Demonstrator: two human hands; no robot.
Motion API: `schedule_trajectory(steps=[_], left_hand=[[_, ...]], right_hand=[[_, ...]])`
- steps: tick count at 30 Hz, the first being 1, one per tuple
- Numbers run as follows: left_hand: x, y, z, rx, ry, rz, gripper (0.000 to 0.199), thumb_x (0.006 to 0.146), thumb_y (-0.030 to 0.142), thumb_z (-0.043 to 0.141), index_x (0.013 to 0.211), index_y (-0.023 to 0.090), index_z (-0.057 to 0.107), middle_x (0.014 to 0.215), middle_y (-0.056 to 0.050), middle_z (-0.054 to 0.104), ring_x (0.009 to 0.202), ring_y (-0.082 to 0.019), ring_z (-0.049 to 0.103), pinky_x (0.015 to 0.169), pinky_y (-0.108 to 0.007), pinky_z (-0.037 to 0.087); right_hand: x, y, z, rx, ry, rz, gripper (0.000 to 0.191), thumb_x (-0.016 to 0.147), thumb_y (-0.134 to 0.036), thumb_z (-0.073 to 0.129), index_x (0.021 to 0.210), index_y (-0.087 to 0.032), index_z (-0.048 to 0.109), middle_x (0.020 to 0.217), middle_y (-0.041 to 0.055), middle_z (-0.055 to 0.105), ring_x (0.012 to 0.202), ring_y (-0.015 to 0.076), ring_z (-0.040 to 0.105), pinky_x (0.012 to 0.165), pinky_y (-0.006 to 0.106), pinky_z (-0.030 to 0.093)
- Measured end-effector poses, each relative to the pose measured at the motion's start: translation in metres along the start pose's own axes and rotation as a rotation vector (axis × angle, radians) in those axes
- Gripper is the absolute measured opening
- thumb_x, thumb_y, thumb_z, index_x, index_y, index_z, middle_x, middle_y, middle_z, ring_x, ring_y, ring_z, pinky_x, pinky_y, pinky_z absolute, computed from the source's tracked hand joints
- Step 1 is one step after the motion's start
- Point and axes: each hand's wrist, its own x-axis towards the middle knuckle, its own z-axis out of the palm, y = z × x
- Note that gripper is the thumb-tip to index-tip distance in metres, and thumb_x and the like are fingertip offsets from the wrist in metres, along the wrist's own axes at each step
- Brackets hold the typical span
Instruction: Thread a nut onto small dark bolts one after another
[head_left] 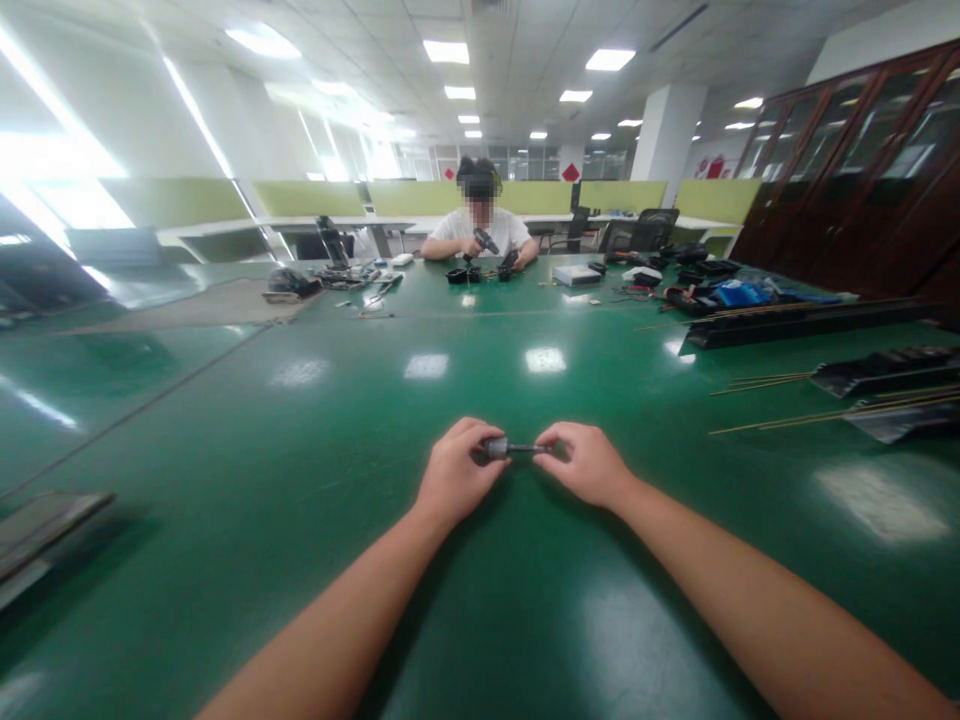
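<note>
A small grey cylinder with a thin dark shaft [498, 448], motor-like in shape, is held level just above the green table [300, 560]. My left hand [459, 470] is closed round the cylinder, thumb and fingers on its two sides. From the other side, my right hand [589, 462] pinches the far end of the shaft between thumb and fingertips. The shaft runs straight across the gap between my hands. Its right tip is partly covered by my fingers, and the cylinder's left end is partly hidden in my left hand.
Across the table a person [480, 225] in a white top holds a dark power drill [486, 241] over small black parts [463, 275]. Thin brass-coloured rods [780, 424] and black metal channels [802, 325] lie at right. A flat board [52, 530] rests at left.
</note>
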Motion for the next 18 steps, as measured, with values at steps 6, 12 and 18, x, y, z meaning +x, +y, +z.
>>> schedule_trajectory(steps=[6,12,18], left_hand=[[-0.0008,-0.0012,0.0002,0.004,0.008,-0.011,0.024,0.074,0.016,0.074,0.097,0.021,0.069,0.098,-0.004,0.065,0.089,-0.017,0.063,0.079,-0.03,0.056],[-0.0007,-0.0024,-0.0001,0.004,0.015,-0.009,0.023,0.075,0.017,0.073,0.097,0.02,0.069,0.098,-0.005,0.065,0.088,-0.018,0.064,0.078,-0.029,0.057],[-0.0004,-0.0029,0.0004,-0.002,0.03,-0.013,0.025,0.073,0.017,0.074,0.097,0.02,0.069,0.098,-0.005,0.065,0.087,-0.018,0.064,0.077,-0.029,0.057]], right_hand=[[-0.0002,-0.001,-0.0015,-0.007,0.002,0.002,0.008,0.078,-0.021,0.071,0.085,-0.021,0.072,0.082,0.0011,0.072,0.07,0.015,0.059,0.067,0.026,0.043],[0.0001,-0.0009,-0.0012,-0.018,0.011,0.004,0.008,0.078,-0.022,0.071,0.086,-0.021,0.072,0.081,0.0006,0.071,0.069,0.0148,0.059,0.067,0.026,0.043],[-0.0001,-0.0011,-0.0021,-0.018,0.014,0.003,0.007,0.078,-0.022,0.07,0.085,-0.021,0.071,0.081,0.0009,0.071,0.069,0.015,0.059,0.067,0.026,0.043]])
